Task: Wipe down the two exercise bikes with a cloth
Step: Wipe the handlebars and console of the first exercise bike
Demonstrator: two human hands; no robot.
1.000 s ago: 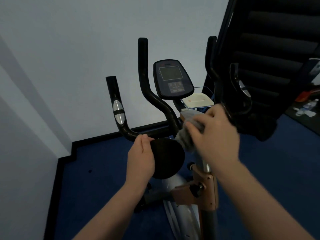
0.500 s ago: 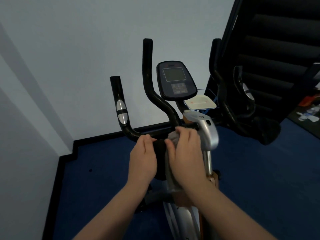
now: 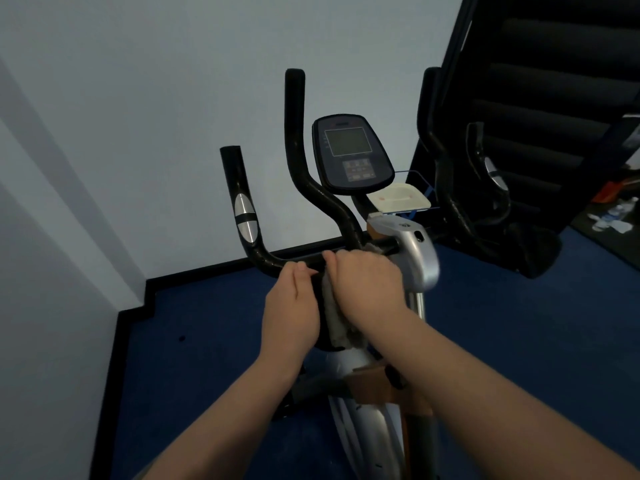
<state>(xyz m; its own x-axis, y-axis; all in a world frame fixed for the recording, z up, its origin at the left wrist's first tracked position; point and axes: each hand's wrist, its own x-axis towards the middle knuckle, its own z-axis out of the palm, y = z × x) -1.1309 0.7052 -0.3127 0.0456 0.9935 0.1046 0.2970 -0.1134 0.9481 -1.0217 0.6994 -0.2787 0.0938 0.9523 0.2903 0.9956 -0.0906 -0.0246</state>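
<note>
Grey, nubbly terry cloth [image 3: 337, 317] is bunching under my right hand [image 3: 367, 289], whose curled fingers are gripping it and pressing it against the black round pad [image 3: 320, 299] at the left end of the exercise bike's [image 3: 408, 258] crossbar. My left hand [image 3: 291, 306] is lying flat against the pad's left side with straight fingers, steadying it rather than grasping; the thumb is partly hidden, so I am reading that loosely. The cloth is hanging down between the two hands, its frayed lower edge reaching the pad's bottom rim.

I am looking at glossy black tubular handlebars [image 3: 298, 161] curving up from the crossbar, the outer left one carrying an oval silver metal sensor plate [image 3: 245, 216]. A dark oval plastic console [image 3: 351, 154] with a dull grey screen is sitting at the top of the post. Just behind its right edge a shallow cream-coloured tray [image 3: 398, 199] is resting; what it holds is too blurred to tell. A brushed silver housing [image 3: 415, 251] is capping the post, above copper-brown panels [image 3: 374, 386]. Blue carpet [image 3: 207, 358] is covering the floor.
</note>
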